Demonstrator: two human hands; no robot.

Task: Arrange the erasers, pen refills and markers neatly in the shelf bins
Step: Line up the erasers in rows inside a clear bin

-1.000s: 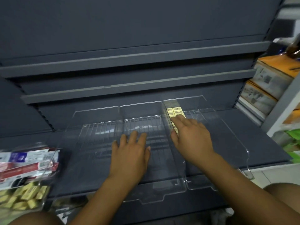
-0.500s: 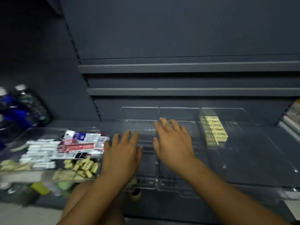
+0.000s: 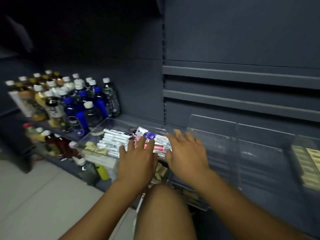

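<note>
White markers (image 3: pixel 110 141) with black writing lie side by side in a clear box (image 3: pixel 121 122) on the left. Flat packs of refills (image 3: pixel 155 138) lie next to them on the right, partly over them. The packs are red and white, and one has a purple label. Small pale yellow erasers (image 3: pixel 94 147) lie loose in a messy heap at the near left of the box. Three clear bins (image 3: pixel 259 153) with tall back walls stand side by side, just right of the box. Packed erasers (image 3: pixel 308 163) lie flat in neat rows in the right bin. They are yellow too, and a bit blurry.
</note>
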